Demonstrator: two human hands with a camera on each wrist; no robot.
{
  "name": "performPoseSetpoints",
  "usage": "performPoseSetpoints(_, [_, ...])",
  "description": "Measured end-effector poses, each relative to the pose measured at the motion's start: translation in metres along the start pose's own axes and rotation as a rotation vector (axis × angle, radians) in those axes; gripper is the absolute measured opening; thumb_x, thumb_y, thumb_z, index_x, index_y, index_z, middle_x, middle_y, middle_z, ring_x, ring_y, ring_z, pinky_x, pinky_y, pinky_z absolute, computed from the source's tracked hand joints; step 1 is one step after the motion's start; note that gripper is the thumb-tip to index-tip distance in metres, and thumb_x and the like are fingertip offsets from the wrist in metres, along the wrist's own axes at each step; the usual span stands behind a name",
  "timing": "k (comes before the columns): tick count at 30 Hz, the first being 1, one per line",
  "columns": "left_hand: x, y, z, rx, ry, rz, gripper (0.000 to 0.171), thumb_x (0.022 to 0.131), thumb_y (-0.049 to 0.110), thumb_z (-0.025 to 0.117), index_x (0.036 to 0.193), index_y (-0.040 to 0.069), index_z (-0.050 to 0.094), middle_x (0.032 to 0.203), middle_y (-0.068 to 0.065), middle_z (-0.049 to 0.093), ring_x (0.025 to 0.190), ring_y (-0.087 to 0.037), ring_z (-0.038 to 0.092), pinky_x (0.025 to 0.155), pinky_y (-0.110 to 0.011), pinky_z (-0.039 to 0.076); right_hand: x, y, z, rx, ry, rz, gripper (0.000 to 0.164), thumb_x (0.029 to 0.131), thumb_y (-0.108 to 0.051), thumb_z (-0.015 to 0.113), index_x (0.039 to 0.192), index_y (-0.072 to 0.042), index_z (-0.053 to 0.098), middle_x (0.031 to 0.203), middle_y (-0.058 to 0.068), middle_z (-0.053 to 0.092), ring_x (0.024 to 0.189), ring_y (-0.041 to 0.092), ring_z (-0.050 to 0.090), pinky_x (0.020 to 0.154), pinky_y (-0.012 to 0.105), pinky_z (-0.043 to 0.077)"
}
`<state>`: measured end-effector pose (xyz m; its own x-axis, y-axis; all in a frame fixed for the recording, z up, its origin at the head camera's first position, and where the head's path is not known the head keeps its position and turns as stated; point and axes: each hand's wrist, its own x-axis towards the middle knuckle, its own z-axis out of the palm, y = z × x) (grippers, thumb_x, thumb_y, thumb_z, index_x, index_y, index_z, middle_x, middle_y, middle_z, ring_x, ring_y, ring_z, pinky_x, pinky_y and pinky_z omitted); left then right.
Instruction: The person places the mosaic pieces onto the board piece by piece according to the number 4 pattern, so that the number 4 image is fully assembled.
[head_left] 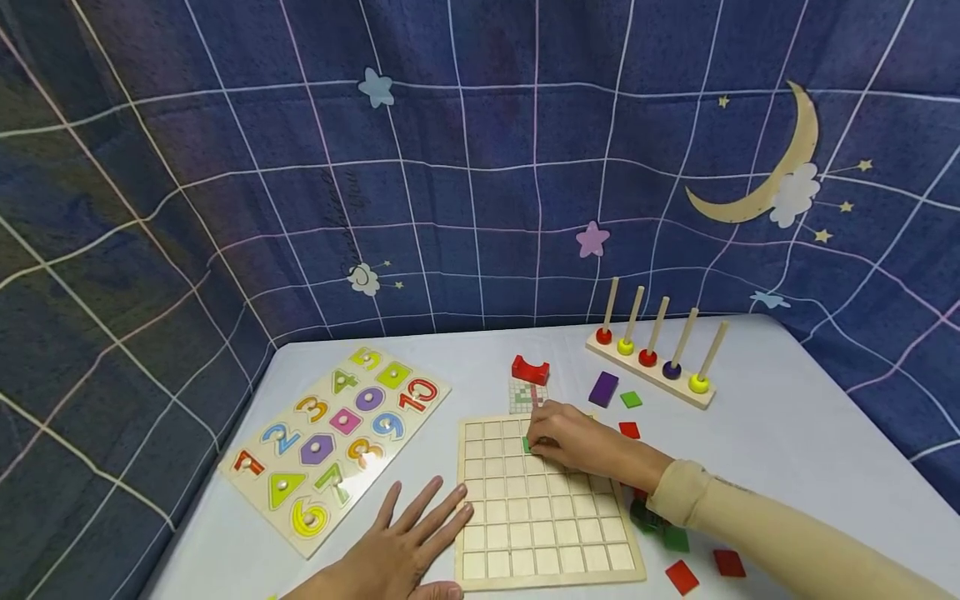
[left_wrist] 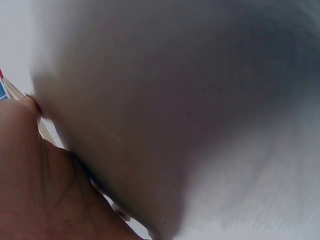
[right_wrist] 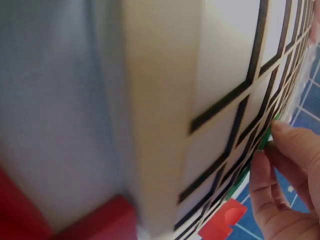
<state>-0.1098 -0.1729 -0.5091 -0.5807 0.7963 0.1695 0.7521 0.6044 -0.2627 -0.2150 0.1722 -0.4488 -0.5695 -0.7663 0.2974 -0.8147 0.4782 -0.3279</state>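
Note:
A wooden grid board [head_left: 551, 581] with square cells lies on the white table. Over its upper part, my right hand [head_left: 573, 437] pinches a green square tile [head_left: 527, 445] between thumb and fingers. In the right wrist view those fingers hold the green tile [right_wrist: 265, 138] right at the cells. My left hand [head_left: 401, 546] lies with fingers spread, its fingertips at the board's left edge. A pattern card [head_left: 522, 397] stands behind the board in a red holder [head_left: 530, 370]. The left wrist view shows mostly blurred pale cloth and part of the left hand [left_wrist: 45, 190].
A number and shape puzzle board [head_left: 337, 446] lies at the left. A peg stand [head_left: 652, 371] with coloured beads stands at the back right. Near the right forearm are red tiles [head_left: 682, 577], green tiles [head_left: 676, 539] and a purple block [head_left: 603, 389]. A patterned curtain [head_left: 487, 200] hangs behind.

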Motion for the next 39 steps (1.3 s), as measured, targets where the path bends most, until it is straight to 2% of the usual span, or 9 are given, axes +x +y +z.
performPoseSetpoints(3, [0.001,-0.001,0.000,0.057,0.029,0.004,0.089,0.103,0.081,0.031,0.173,0.028,0.020,0.178,0.005,0.028,0.170,-0.024,-0.004,0.124,-0.049,-0.035,0.002,-0.001,-0.001,-0.001,-0.008,0.011,0.004,0.092,-0.004,0.083,0.091,-0.007,0.081,0.090,0.003,0.073,0.086,0.011,0.065,0.076,0.018,0.056])
performPoseSetpoints(8, [0.002,-0.001,0.002,0.043,0.033,0.007,0.089,0.102,0.082,0.033,0.172,0.027,0.024,0.177,0.004,0.032,0.168,-0.025,0.001,0.124,-0.049,-0.034,0.003,-0.003,-0.001,0.024,-0.025,0.043,0.005,0.094,-0.004,0.082,0.090,-0.007,0.081,0.089,0.003,0.072,0.084,0.009,0.062,0.075,0.017,0.055])
performPoseSetpoints(10, [0.002,-0.001,0.002,0.010,0.018,0.004,0.089,0.102,0.081,0.035,0.172,0.028,0.023,0.178,0.004,0.031,0.169,-0.023,-0.004,0.123,-0.048,-0.035,0.002,-0.003,-0.001,0.024,-0.024,0.045,0.005,0.093,-0.003,0.082,0.090,-0.007,0.081,0.089,0.002,0.072,0.083,0.009,0.062,0.075,0.018,0.055])
performPoseSetpoints(15, [0.003,-0.001,0.002,-0.124,-0.049,-0.002,0.088,0.103,0.078,0.039,0.174,0.030,0.017,0.180,0.004,0.026,0.165,-0.014,-0.030,0.120,-0.044,-0.035,0.000,-0.002,-0.004,0.035,-0.032,0.048,0.006,0.092,-0.001,0.083,0.092,-0.007,0.081,0.091,0.002,0.075,0.086,0.010,0.066,0.080,0.022,0.058])
performPoseSetpoints(18, [0.003,-0.001,0.001,-0.168,-0.075,-0.003,0.089,0.103,0.077,0.040,0.174,0.030,0.014,0.180,0.004,0.024,0.162,-0.011,-0.036,0.118,-0.043,-0.035,-0.001,-0.001,-0.009,0.054,-0.039,0.067,0.005,0.093,-0.001,0.081,0.095,-0.005,0.083,0.098,0.005,0.079,0.092,0.015,0.072,0.084,0.024,0.061])
performPoseSetpoints(25, [0.004,-0.002,0.000,-0.027,0.000,0.002,0.089,0.102,0.081,0.035,0.173,0.028,0.021,0.179,0.004,0.029,0.168,-0.023,-0.006,0.123,-0.050,-0.031,-0.008,0.001,-0.026,0.062,0.001,0.112,0.008,0.095,0.000,0.078,0.101,0.000,0.083,0.111,0.015,0.080,0.106,0.028,0.077,0.087,0.031,0.065])
performPoseSetpoints(27, [0.004,-0.002,0.001,-0.013,0.008,0.007,0.089,0.102,0.080,0.035,0.173,0.027,0.022,0.178,0.003,0.030,0.168,-0.024,-0.008,0.123,-0.049,-0.034,-0.011,0.001,-0.030,0.063,-0.003,0.128,0.008,0.095,-0.001,0.078,0.102,0.000,0.083,0.111,0.015,0.080,0.105,0.027,0.077,0.085,0.032,0.066])
performPoseSetpoints(32, [0.002,-0.001,-0.001,-0.024,-0.004,0.010,0.089,0.103,0.079,0.037,0.172,0.026,0.023,0.178,0.001,0.030,0.166,-0.022,-0.024,0.121,-0.046,-0.038,-0.020,0.001,-0.039,0.085,-0.030,0.184,0.009,0.096,-0.003,0.078,0.104,-0.002,0.083,0.112,0.014,0.080,0.105,0.026,0.076,0.086,0.034,0.066])
performPoseSetpoints(39, [0.002,-0.001,-0.001,-0.033,-0.006,0.006,0.089,0.102,0.080,0.038,0.172,0.027,0.023,0.179,0.002,0.029,0.168,-0.024,-0.010,0.122,-0.047,-0.036,-0.036,0.002,-0.051,0.068,-0.030,0.218,0.010,0.097,-0.002,0.076,0.103,-0.002,0.084,0.114,0.013,0.079,0.103,0.026,0.075,0.082,0.034,0.065])
